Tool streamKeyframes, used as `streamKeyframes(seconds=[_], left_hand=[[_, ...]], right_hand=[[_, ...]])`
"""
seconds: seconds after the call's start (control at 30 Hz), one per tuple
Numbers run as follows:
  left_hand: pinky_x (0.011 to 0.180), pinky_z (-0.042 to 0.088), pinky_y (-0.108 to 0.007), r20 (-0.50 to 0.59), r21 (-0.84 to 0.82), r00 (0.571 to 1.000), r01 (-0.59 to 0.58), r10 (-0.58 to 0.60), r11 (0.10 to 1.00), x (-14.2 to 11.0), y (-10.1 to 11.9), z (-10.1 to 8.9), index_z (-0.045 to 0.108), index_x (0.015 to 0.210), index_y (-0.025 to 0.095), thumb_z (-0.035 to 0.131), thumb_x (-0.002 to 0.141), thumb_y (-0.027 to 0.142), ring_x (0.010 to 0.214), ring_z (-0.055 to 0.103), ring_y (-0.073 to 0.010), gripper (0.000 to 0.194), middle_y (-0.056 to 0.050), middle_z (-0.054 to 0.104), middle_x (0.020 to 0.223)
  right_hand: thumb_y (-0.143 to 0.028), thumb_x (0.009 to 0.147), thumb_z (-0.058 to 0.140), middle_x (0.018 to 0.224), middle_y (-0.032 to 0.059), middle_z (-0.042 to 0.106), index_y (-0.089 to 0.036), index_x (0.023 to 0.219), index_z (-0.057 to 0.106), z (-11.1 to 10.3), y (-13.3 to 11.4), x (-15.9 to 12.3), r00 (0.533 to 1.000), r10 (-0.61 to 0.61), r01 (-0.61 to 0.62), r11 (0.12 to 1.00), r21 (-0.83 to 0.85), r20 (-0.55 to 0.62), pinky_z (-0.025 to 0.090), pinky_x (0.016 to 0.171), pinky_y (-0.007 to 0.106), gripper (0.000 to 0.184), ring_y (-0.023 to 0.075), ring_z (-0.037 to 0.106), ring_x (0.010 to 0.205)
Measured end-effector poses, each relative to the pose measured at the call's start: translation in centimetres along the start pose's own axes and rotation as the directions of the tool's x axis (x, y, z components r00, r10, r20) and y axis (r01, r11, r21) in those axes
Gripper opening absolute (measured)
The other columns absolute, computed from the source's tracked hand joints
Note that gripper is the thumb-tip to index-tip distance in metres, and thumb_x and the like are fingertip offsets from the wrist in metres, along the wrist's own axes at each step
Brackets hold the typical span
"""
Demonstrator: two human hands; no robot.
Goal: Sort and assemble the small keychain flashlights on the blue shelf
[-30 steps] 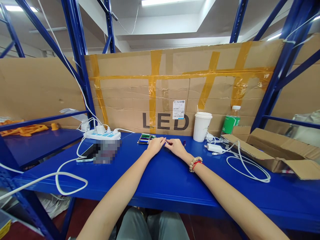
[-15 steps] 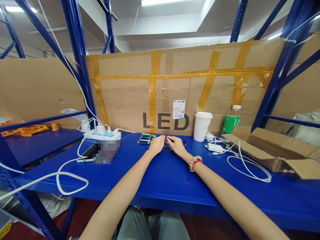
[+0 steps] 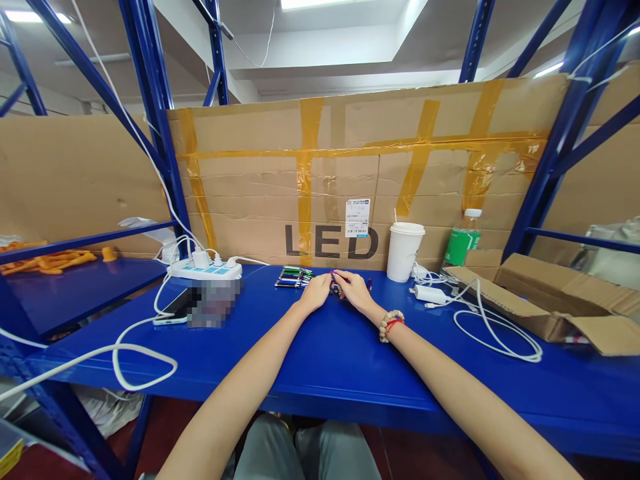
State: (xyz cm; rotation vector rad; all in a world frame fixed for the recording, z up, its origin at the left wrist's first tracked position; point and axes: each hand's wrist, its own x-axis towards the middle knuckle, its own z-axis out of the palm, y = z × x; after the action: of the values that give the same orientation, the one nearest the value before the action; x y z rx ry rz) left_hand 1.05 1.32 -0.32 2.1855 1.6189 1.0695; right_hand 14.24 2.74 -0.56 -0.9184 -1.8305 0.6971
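Note:
Near the back of the blue table, my left hand (image 3: pixel 317 292) and my right hand (image 3: pixel 352 289) meet with their fingertips almost touching. Both are closed in a pinch around a small purple piece (image 3: pixel 333 275), mostly hidden by the fingers, so its kind cannot be told. Beneath the right fingers lie small dark and shiny parts (image 3: pixel 338 291), partly covered. Just left of my left hand, several slim pens (image 3: pixel 294 277) in green, blue, black and silver lie side by side. A small dark purple part (image 3: pixel 369 285) shows past my right knuckles.
A white paper cup (image 3: pixel 404 253) with a straw and a green-labelled bottle (image 3: pixel 463 240) stand back right. A charger with white cable (image 3: pixel 495 333) lies before an open cardboard box (image 3: pixel 545 300). On the left are a power strip (image 3: pixel 205 268) and a phone (image 3: pixel 179 307).
Both hands have stayed close together. My fingers have turned the purple piece more upright, and my left hand has shifted slightly right, showing more of the pens.

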Motion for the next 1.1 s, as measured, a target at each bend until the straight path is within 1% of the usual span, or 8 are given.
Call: streamKeyframes(seconds=[0.17,0.33,0.5,0.63,0.7,0.8,0.93,1.1], left_hand=[[0.076,0.043,-0.027,0.036,0.068,0.999,-0.028,0.025,0.997,-0.2,0.3,-0.8,0.061,0.084,0.017,0.022,0.092,0.031,0.080,0.058,-0.0163,0.043,-0.004,0.067,0.085],[0.071,0.043,-0.026,0.065,0.085,0.997,-0.039,0.033,0.996,-0.3,0.4,-1.1,0.061,0.072,0.016,0.022,0.092,0.031,0.070,0.058,-0.0155,0.047,-0.004,0.066,0.075],[0.068,0.042,-0.027,0.137,0.139,0.990,-0.002,-0.017,0.990,-0.6,1.0,-1.2,0.060,0.056,0.016,0.022,0.090,0.038,0.063,0.059,-0.0165,0.055,-0.004,0.064,0.060],[0.070,0.042,-0.029,0.009,0.184,0.991,0.127,-0.131,0.975,-0.7,1.5,-1.4,0.062,0.062,0.016,0.021,0.091,0.039,0.073,0.062,-0.0196,0.056,-0.007,0.068,0.071],[0.072,0.042,-0.030,-0.067,0.185,0.979,0.204,-0.194,0.961,-0.7,1.5,-1.6,0.064,0.066,0.017,0.019,0.091,0.039,0.081,0.062,-0.0210,0.055,-0.009,0.069,0.080],[0.076,0.042,-0.031,-0.152,0.145,0.943,0.319,-0.297,0.937,-0.7,1.4,-2.0,0.064,0.073,0.018,0.018,0.092,0.037,0.090,0.062,-0.0218,0.054,-0.009,0.069,0.090],[0.076,0.043,-0.032,-0.219,0.104,0.899,0.408,-0.379,0.907,-0.6,1.5,-2.6,0.063,0.080,0.017,0.018,0.092,0.035,0.093,0.061,-0.0234,0.050,-0.011,0.068,0.096],[0.075,0.042,-0.032,-0.298,0.071,0.882,0.401,-0.364,0.913,-0.3,1.8,-3.0,0.059,0.085,0.017,0.021,0.092,0.036,0.093,0.061,-0.0238,0.044,-0.012,0.067,0.097]], right_hand=[[-0.030,0.085,0.045,0.098,0.0063,0.068,-0.019,0.105,0.067,-0.1,-0.1,0.0,1.000,0.000,0.000,1.000,-0.003,0.010,0.046,0.042,0.025,0.032,0.0084,0.051,0.042],[-0.030,0.084,0.045,0.096,0.0063,0.068,-0.018,0.104,0.067,-0.2,-0.1,0.1,1.000,0.007,-0.006,1.000,-0.025,0.017,0.045,0.043,0.024,0.032,0.0087,0.051,0.042],[-0.030,0.084,0.043,0.083,0.0046,0.068,-0.016,0.096,0.069,-0.3,0.2,0.3,0.999,-0.013,0.014,1.000,-0.013,0.041,0.044,0.045,0.025,0.032,0.0100,0.051,0.042],[-0.029,0.085,0.040,0.088,0.0047,0.069,-0.017,0.099,0.068,-0.4,0.6,0.4,0.999,-0.024,0.021,0.997,-0.070,-0.045,0.049,0.056,0.027,0.033,0.0131,0.058,0.053],[-0.027,0.086,0.039,0.096,0.0048,0.069,-0.019,0.102,0.067,-0.6,0.6,0.3,0.990,-0.025,0.005,0.989,-0.145,-0.138,0.050,0.070,0.029,0.033,0.0168,0.063,0.074],[-0.025,0.087,0.040,0.106,0.0044,0.066,-0.021,0.105,0.066,-1.1,0.4,0.2,0.970,0.014,-0.082,0.959,-0.272,-0.241,0.045,0.085,0.032,0.032,0.0195,0.059,0.099],[-0.026,0.087,0.043,0.106,0.0034,0.067,-0.023,0.107,0.066,-1.6,0.1,0.0,0.972,0.098,-0.179,0.895,-0.408,-0.212,0.044,0.085,0.032,0.031,0.0200,0.058,0.102],[-0.031,0.086,0.045,0.095,0.0013,0.070,-0.024,0.102,0.068,-1.5,0.7,0.1,0.974,0.105,-0.186,0.877,-0.443,-0.201,0.046,0.078,0.028,0.029,0.0188,0.062,0.094]])
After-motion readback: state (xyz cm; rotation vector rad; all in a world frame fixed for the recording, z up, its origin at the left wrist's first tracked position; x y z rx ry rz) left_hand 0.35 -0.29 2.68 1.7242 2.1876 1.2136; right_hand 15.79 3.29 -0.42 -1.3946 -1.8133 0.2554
